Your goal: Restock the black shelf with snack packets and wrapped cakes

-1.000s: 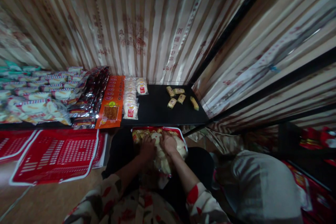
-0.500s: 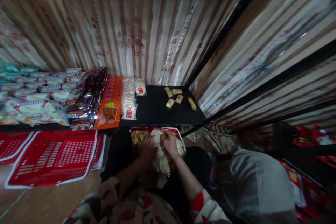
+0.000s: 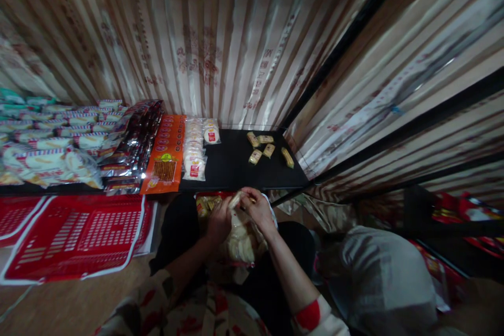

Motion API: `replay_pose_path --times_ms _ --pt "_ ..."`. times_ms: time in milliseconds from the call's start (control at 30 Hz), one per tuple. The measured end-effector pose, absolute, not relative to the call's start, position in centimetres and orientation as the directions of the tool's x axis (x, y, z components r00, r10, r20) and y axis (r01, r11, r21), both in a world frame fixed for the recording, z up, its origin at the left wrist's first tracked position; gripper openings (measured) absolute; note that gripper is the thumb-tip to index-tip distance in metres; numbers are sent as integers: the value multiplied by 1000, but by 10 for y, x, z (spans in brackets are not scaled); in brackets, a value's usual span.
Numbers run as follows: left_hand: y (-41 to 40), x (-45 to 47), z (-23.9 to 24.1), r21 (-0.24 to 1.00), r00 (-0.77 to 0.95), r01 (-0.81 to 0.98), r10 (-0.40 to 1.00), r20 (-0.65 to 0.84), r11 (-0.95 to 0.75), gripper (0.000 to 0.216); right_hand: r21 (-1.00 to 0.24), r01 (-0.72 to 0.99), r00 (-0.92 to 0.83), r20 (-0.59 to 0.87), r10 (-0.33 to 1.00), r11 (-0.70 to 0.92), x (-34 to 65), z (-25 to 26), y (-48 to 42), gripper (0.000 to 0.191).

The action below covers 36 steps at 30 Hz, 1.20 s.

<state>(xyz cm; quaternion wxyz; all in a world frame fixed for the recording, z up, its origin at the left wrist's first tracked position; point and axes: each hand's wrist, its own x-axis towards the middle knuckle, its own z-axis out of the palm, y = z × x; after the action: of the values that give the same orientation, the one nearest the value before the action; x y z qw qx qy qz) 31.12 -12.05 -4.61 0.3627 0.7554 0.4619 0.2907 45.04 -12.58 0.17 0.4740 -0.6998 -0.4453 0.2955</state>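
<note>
My right hand (image 3: 258, 211) pinches a small pale wrapped snack (image 3: 236, 200), left hand (image 3: 218, 222) clutches the clear plastic bag (image 3: 241, 245); I judge the slick wrapper may slip free.

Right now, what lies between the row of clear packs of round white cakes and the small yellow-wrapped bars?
Nothing: the head view shows bare black shelf between the clear cake packs and the yellow-wrapped bars.
</note>
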Motion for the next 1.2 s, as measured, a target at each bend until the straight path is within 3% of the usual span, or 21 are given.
replay_pose_path --times_ms 200,400,500,800,900,1067,1200 --pt "-94 294 -26 892 262 435 965 0 -119 29 -923 313 393 -90 915 -225 457 11 -120 30" --pt "-63 292 -17 992 262 121 963 -69 38 21 -928 285 329 -139 934 -238 465 7 -113 31" --pt "-51 291 -12 994 332 75 939 -96 76 22 -940 233 320 -168 932 -250 464 7 -107 31" --pt "-12 291 15 941 434 313 901 -25 -125 23 -982 93 132 -151 980 -164 452 16 -80 42" --pt "-3 294 30 863 379 460 925 20 -207 28 -985 21 195 -165 967 -173 456 8 -60 44" --pt "2 306 41 675 271 649 936 226 -351 43 -982 -84 353 -187 917 -168 464 -2 -13 44" --pt "6 324 31 671 356 645 921 158 -365 48 -989 -49 398 -146 905 -138 463 -8 30 39"
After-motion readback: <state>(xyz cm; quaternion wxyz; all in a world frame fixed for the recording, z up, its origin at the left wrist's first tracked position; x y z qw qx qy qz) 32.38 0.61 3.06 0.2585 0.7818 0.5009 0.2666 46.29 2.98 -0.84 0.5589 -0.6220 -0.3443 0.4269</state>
